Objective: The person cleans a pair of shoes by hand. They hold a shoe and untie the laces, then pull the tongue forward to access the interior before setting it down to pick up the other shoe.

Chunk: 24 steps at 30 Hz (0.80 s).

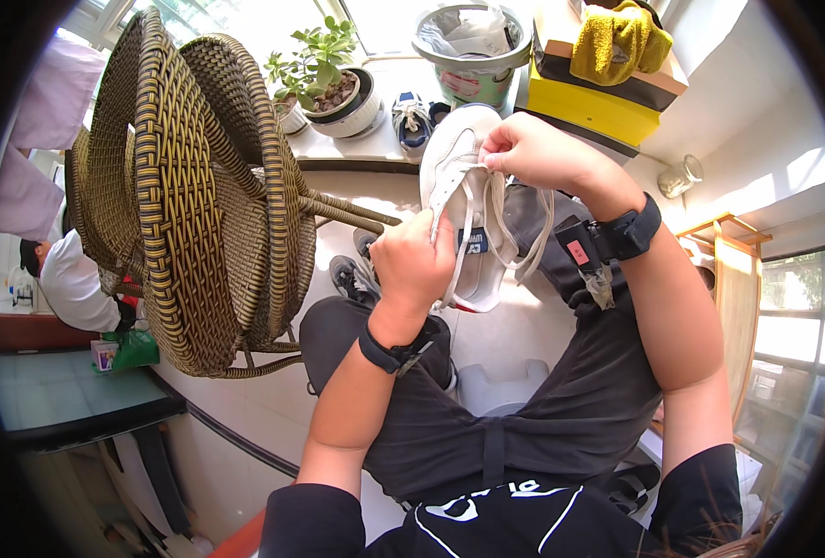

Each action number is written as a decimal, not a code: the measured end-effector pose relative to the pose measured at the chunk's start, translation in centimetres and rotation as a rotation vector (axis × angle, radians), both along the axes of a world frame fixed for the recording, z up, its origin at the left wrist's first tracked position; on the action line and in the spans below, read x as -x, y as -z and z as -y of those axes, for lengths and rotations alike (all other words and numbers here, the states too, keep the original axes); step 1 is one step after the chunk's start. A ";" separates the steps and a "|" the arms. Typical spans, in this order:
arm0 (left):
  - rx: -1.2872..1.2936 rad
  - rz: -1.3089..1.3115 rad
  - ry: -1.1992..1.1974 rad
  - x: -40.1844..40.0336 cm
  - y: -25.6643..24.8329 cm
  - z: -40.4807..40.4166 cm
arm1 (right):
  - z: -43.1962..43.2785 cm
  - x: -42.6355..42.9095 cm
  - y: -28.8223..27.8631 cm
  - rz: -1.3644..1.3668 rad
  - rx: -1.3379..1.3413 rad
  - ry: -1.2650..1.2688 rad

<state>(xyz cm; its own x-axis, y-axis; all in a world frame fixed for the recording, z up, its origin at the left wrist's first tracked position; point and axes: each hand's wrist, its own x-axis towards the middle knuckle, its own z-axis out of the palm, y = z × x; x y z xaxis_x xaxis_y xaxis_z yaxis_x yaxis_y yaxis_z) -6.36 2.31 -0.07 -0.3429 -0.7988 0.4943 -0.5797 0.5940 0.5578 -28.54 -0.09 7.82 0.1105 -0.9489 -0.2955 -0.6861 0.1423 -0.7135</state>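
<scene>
A white lace-up sneaker (454,150) is held up in front of me, toe pointing away. My left hand (412,258) grips the left edge of its opening, thumb on top. At the eyelets near the toe, the fingertips of my right hand (513,150) pinch the white shoelace (545,230). The lace is loose, with long loops hanging over the tongue and to the right of the shoe. A dark blue label (473,240) with writing shows inside the shoe.
Woven wicker chairs (189,209) stand at the left. On the sill are potted succulents (336,97), a blue-and-white shoe (411,122), a lined bin (479,70) and shoeboxes (587,111) under a yellow cloth (618,42). A person (81,279) is at far left. A grey stool (500,383) is below.
</scene>
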 end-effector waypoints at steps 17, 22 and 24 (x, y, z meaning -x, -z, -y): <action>-0.144 -0.142 -0.050 -0.4 -0.4 0.2 | -1.3 -2.6 1.4 -0.284 0.883 -0.006; -0.159 -0.138 -0.055 -0.3 -0.6 0.2 | -0.4 -0.2 0.5 0.467 0.248 0.188; -0.197 -0.146 -0.048 -0.5 -0.6 0.2 | -0.5 0.8 -0.5 0.537 0.192 0.242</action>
